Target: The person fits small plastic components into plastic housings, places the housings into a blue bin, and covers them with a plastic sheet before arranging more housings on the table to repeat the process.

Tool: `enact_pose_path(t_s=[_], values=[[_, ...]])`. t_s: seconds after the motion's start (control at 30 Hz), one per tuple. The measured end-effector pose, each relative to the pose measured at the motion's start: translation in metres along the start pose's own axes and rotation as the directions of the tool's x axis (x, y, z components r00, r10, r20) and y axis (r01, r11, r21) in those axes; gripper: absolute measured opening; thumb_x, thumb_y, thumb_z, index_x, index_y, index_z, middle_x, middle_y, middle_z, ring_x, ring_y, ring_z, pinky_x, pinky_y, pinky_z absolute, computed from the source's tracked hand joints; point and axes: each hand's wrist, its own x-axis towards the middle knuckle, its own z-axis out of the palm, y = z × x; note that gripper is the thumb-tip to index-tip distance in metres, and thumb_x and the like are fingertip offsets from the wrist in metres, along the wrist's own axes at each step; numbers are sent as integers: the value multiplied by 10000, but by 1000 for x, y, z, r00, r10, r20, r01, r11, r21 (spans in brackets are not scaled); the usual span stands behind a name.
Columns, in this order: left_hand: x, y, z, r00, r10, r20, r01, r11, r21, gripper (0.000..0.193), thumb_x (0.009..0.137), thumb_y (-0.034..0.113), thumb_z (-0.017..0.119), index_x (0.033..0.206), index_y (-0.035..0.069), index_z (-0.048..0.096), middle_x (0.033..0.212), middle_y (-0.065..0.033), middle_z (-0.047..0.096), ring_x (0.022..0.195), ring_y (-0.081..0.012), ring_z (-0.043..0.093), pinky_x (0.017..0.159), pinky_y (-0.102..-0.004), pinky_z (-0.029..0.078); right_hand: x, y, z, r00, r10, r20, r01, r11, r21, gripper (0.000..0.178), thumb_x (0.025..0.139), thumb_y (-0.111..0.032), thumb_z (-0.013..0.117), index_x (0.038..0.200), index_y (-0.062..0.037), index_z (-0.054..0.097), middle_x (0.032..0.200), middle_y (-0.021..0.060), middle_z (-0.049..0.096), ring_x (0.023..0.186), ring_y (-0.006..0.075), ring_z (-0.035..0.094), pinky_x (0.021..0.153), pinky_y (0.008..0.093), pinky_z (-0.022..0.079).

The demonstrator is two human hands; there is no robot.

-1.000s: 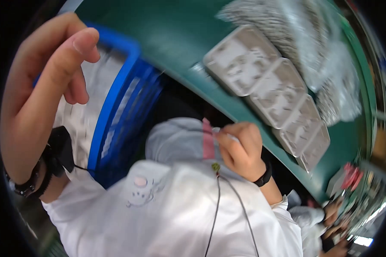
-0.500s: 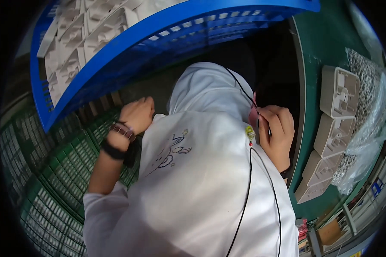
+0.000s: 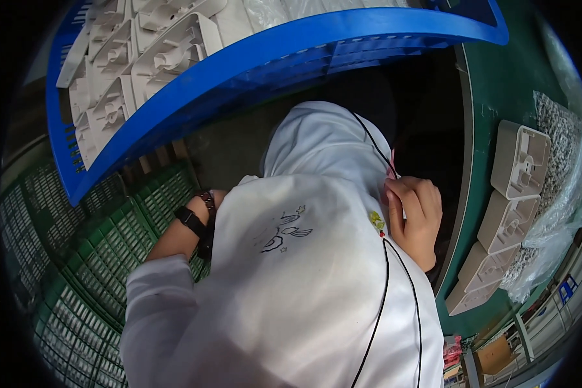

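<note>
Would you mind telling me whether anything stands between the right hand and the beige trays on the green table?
Nothing visible does: the right hand rests against the white garment, and only a dark gap separates it from the beige trays.

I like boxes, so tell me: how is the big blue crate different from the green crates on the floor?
The blue crate sits higher, at the top of the picture; the green crates lie low on the left. The blue crate holds pale plastic molded parts; what fills the green crates is too small to tell. The blue one is a single crate; the green ones are several, side by side. Both have slotted plastic walls.
</note>
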Motion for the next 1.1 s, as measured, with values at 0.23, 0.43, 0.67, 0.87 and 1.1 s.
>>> enact_pose_path(t_s=[0.23,0.43,0.67,0.87,1.1], values=[[4,6,0,998,-55,2,55,997,-44,315,759,257,527,976,48,617,972,-196,609,929,-321,584,769,-424,465,5,3,7,1000,20,15,-19,1000,-13,131,716,7,594,839,-36,578,807,98,548,715,264,514,633,337,392],[13,23,3,980,-184,-73,183,983,-13,325,752,263,531,977,47,623,975,-188,614,930,-321,586,768,-425,465,2,7,-1,999,-4,36,6,1000,-30,134,722,-19,599,852,-35,575,783,95,530,704,258,504,630,347,378],[-85,174,-215,976,24,-217,-3,996,94,101,789,128,519,845,54,561,731,-131,620,700,-315,607,604,-404,468,20,11,-11,998,-18,60,21,999,-48,151,725,-22,592,874,-30,568,801,100,527,719,268,494,646,355,374],[-147,170,-334,739,29,-673,16,998,60,370,794,216,595,1130,91,503,954,-66,605,923,-237,580,752,-342,464,21,9,-31,999,44,-28,-46,995,-90,184,719,-26,592,902,-27,568,809,102,525,738,266,495,661,360,374],[-105,34,-356,733,-188,-654,465,840,280,1082,537,415,780,1387,210,142,1356,-261,218,1243,-421,258,1023,-450,243,9,15,-37,991,119,-68,-124,990,-68,188,713,-38,593,899,-34,572,799,99,526,706,267,499,639,358,384]])
